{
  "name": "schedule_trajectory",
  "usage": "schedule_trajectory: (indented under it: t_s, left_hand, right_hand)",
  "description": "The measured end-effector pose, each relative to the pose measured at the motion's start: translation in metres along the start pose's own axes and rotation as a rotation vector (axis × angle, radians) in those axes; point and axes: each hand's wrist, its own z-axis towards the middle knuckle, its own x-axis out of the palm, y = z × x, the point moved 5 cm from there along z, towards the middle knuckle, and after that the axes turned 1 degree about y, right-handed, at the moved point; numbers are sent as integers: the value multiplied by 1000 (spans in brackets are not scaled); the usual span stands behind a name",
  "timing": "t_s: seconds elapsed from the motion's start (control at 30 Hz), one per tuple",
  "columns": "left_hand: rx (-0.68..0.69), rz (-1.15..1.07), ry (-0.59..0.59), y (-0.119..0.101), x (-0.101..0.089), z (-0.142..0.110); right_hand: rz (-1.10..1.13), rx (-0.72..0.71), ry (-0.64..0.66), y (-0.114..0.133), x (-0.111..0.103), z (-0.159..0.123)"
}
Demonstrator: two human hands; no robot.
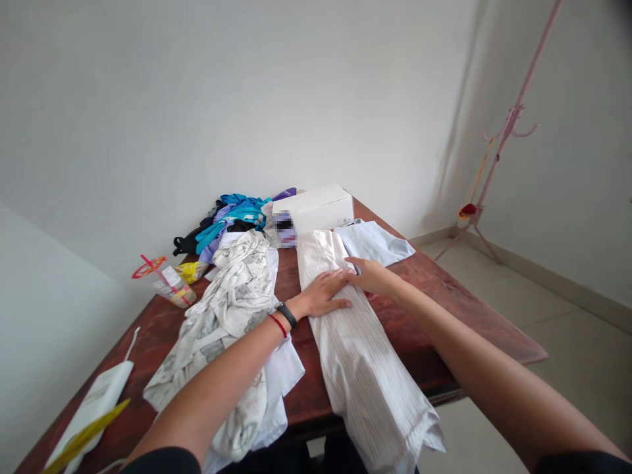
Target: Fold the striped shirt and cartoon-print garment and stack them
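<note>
A white garment with thin stripes (353, 359), folded into a long strip, lies on the table, and its near end hangs over the front edge. My left hand (323, 294) rests flat on top of it with fingers stretched out. At the garment's right edge my right hand (370, 275) pinches the cloth, close to my left fingertips. A small dark spot shows by the right fingers; I cannot make out what it is. To the left lies a rumpled white patterned garment (237, 289) over plain white cloth (284, 365).
A pale blue folded cloth (378, 242) and a white box (316, 205) are on the dark red table (459, 316). Behind sits a heap of clothes (237, 214). A drink cup (180, 293) and white power strip (93, 401) lie left. A pink coat stand (494, 158) stands right.
</note>
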Motion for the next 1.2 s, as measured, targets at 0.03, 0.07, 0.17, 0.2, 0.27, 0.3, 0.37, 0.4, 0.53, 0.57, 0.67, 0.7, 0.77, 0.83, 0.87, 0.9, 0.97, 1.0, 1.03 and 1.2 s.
schedule_trajectory:
  t_s: [0.03, 0.07, 0.17, 0.2, 0.27, 0.3, 0.37, 0.4, 0.53, 0.57, 0.67, 0.7, 0.77, 0.83, 0.87, 0.9, 0.97, 1.0, 1.03, 1.2]
  left_hand:
    - [8, -13, -21, 0, 0, 0]
    - [18, -28, -46, 0, -1, 0]
    - [72, -116, -139, 2, -2, 1]
    - [82, -165, -178, 2, -3, 1]
    - [51, -281, -258, 5, -6, 1]
    - [14, -340, -293, 7, -8, 0]
    - [-57, -435, -334, 9, -10, -1]
    - [-81, -465, -349, 9, -11, -2]
    - [-99, -450, -394, 7, -14, -4]
    - [-91, -425, -398, 6, -14, -4]
    - [-76, -344, -394, 2, -15, -7]
    - [-85, -320, -392, 1, -18, -9]
    - [-123, -298, -379, -5, -26, -16]
    - [-161, -311, -363, -14, -40, -28]
    - [-166, -325, -359, -21, -48, -35]
    - [-152, -342, -349, -28, -56, -44]
    - [-83, -373, -307, -43, -67, -62]
    - [-50, -386, -288, -48, -70, -71]
    - [-19, -395, -281, -52, -71, -80]
    - [101, -346, -354, -51, -58, -104]
  right_hand:
    - [52, 15, 65, 2, 3, -3]
    - [109, 22, 128, 5, 6, -6]
    - [291, 5, 294, 15, 14, -16]
    - [352, 1, 346, 17, 15, -19]
    - [442, -5, 458, 20, 15, -27]
    - [462, -7, 518, 21, 15, -30]
    - [472, -10, 636, 23, 14, -37]
    - [464, -15, 701, 23, 15, -40]
    - [385, -95, 982, 25, 23, -46]
    - [369, -117, 1034, 25, 25, -47]
    - [367, -147, 1079, 21, 27, -43]
    - [383, -153, 1060, 20, 26, -41]
    - [439, -169, 985, 19, 22, -35]
    - [522, -190, 880, 19, 18, -30]
    - [571, -201, 822, 19, 15, -28]
    - [625, -210, 766, 20, 13, -26]
    - [748, -218, 661, 22, 9, -23]
    - [816, -214, 614, 22, 8, -22]
    - [882, -202, 571, 21, 7, -21]
    - [1100, -113, 376, 15, 7, -13]
